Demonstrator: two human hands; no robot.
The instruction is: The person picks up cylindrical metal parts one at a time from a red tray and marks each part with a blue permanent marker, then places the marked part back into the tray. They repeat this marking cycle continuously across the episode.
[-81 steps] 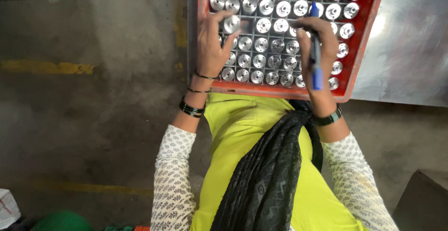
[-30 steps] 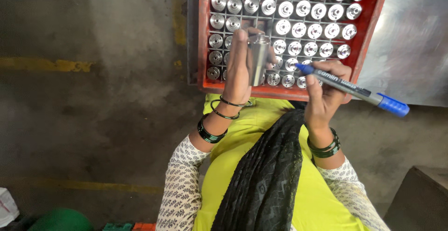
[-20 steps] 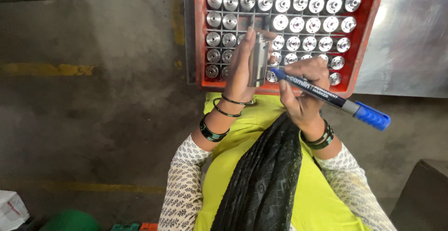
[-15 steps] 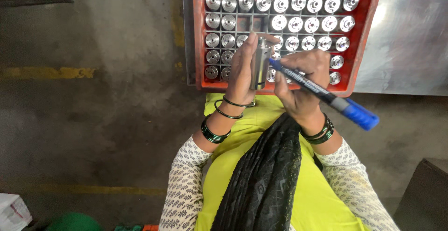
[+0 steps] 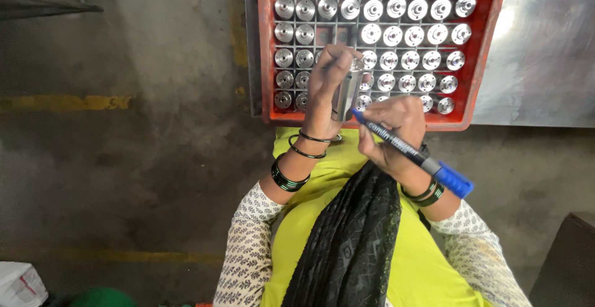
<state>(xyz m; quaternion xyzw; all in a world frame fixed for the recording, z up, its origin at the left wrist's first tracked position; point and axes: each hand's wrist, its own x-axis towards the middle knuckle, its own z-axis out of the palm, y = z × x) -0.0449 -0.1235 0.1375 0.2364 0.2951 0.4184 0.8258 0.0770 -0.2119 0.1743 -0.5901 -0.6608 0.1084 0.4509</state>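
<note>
Two hands worked above a grey concrete floor [image 5: 124, 158] crossed by a worn yellow line [image 5: 62, 102] off to the left of the left hand. Beyond both hands lay a dull metal counter [image 5: 545, 65], its bare sheet spreading away to the right of the right hand. On it, just past the fingertips, sat a red crate [image 5: 489, 40] divided into small cells, nearly every cell filled with an upright metal cylinder showing its round end. A few cells right beyond the left hand showed no bright round end.

Below the hands hung a yellow-green tunic [image 5: 322, 208] and a dark patterned scarf [image 5: 347, 239], with white printed sleeves on both forearms and dark bangles at each wrist.

The left hand [image 5: 322, 96] was closed around one metal cylinder [image 5: 348, 90], held upright in front of the crate's near rim. The right hand [image 5: 393, 130], just beside it, gripped a blue marker [image 5: 409, 152] slanting down to the right, its tip touching the lower part of the cylinder.

A white box [image 5: 18, 285] and something green [image 5: 102, 298] lay far below the left hand, near the corner.
</note>
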